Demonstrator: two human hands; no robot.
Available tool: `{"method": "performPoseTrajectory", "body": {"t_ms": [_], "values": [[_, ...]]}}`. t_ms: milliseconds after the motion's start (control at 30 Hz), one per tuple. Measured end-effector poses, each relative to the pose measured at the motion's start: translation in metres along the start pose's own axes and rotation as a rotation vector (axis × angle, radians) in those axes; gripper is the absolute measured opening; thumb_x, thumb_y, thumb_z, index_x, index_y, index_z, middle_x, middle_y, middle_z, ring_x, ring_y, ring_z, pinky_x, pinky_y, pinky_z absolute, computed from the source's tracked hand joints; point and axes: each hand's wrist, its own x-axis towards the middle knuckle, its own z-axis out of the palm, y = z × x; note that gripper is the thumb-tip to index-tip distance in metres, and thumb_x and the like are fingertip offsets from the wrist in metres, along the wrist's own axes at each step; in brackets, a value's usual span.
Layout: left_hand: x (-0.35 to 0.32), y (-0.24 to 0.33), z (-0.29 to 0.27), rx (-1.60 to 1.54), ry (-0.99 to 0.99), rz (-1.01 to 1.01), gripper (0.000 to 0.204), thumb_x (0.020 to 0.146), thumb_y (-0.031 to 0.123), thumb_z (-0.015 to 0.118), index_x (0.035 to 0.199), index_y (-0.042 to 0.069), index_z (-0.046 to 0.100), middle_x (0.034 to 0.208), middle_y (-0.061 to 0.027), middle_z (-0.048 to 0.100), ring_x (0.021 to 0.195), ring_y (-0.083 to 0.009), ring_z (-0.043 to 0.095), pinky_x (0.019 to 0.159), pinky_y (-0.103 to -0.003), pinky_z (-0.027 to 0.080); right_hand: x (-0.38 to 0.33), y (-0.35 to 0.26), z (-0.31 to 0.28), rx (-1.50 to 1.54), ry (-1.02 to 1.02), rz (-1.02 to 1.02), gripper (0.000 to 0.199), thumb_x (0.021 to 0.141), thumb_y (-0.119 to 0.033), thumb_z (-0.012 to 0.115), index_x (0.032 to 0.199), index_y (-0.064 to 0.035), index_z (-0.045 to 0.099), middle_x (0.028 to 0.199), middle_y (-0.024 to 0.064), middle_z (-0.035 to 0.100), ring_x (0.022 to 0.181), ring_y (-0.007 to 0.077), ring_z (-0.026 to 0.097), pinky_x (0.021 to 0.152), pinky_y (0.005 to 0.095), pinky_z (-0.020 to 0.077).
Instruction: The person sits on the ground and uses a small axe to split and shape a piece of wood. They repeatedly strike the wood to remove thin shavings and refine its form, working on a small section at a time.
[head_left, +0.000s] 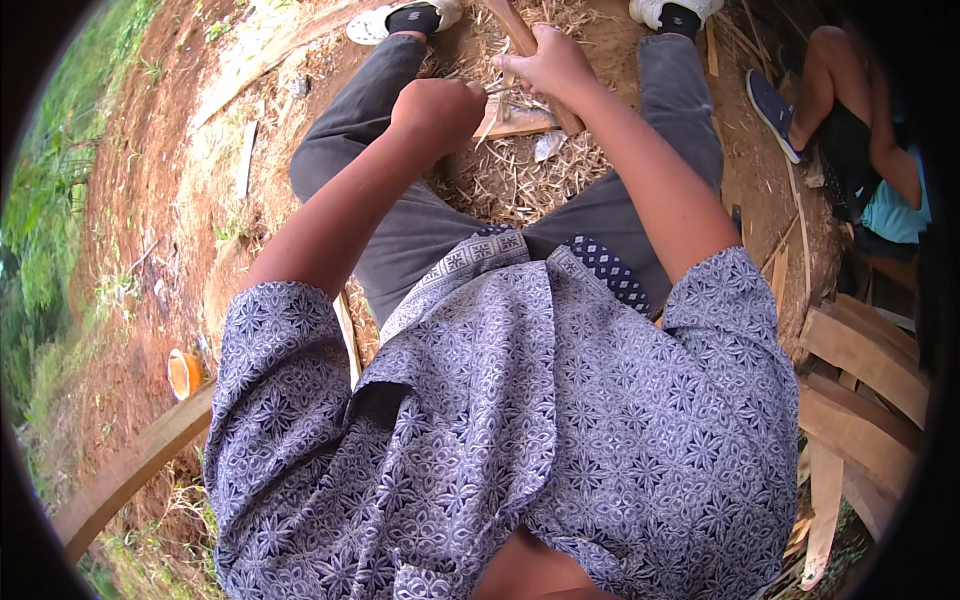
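Observation:
Out in front, between my legs, both hands are close together. My right hand is wrapped round a long brown piece of wood that slants from the top edge down to the right. My left hand is closed in a fist just left of it. From that fist a thin, light sliver-like thing points toward the wood; its kind is too small to tell. Below the hands a pale wooden board lies on the ground among shavings.
Beyond my left arm are bare reddish soil, green plants, an orange container and a wooden beam. At the right, cut planks are stacked, and another person's bent leg is near. A crumpled whitish scrap lies in the shavings.

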Motion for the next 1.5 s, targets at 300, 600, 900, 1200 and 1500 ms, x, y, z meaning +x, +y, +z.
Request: {"method": "performPoseTrajectory", "body": {"t_ms": [300,600,900,1200,1500], "values": [[0.013,-0.018,0.009,-0.009,-0.041,0.088,0.017,0.098,0.017,0.051,0.099,0.007,0.064,0.082,-0.0142,0.075,0.078,-0.0320,0.076,0.062,-0.043,0.060,0.009,0.005,0.000,0.041,-0.024,-0.005,0.055,0.083,-0.043,0.086,0.105,0.0016,0.062,0.068,0.0078,0.068,0.056,0.0126,0.068,0.053,0.0274,0.0571],[0.014,-0.025,0.017,-0.040,-0.066,0.154,0.015,0.097,0.018,0.053,0.095,0.006,0.061,0.077,-0.0148,0.073,0.073,-0.0332,0.075,0.059,-0.045,0.059,0.007,0.002,-0.001,0.016,-0.072,-0.008,0.050,0.084,-0.046,0.084,0.094,-0.0010,0.064,0.068,0.0070,0.068,0.055,0.0124,0.066,0.053,0.0292,0.0559],[0.030,-0.042,0.025,0.011,-0.028,0.172,0.015,0.099,0.017,0.052,0.096,0.006,0.061,0.077,-0.0145,0.073,0.072,-0.0314,0.075,0.058,-0.043,0.059,-0.049,-0.006,-0.004,-0.052,0.374,-0.192,0.036,0.096,-0.034,0.071,0.112,-0.0025,0.064,0.076,0.0058,0.069,0.070,0.0180,0.069,0.066,0.0351,0.0537],[0.038,-0.037,0.019,-0.008,-0.002,0.210,0.019,0.101,0.019,0.051,0.095,0.005,0.062,0.076,-0.0143,0.074,0.073,-0.0313,0.075,0.058,-0.043,0.059,-0.151,0.006,-0.001,0.079,0.143,0.128,0.042,0.100,-0.021,0.064,0.136,-0.0031,0.055,0.088,0.0185,0.071,0.081,0.0297,0.073,0.072,0.0402,0.0545],[0.039,-0.035,0.021,-0.027,-0.019,0.230,0.019,0.100,0.021,0.053,0.095,0.008,0.066,0.074,-0.0147,0.073,0.073,-0.0337,0.074,0.060,-0.045,0.059,-0.156,-0.012,-0.005,0.205,0.407,-0.115,0.042,0.104,-0.022,0.059,0.142,-0.0041,0.055,0.084,0.0114,0.067,0.075,0.0158,0.066,0.069,0.0342,0.0518]]}}
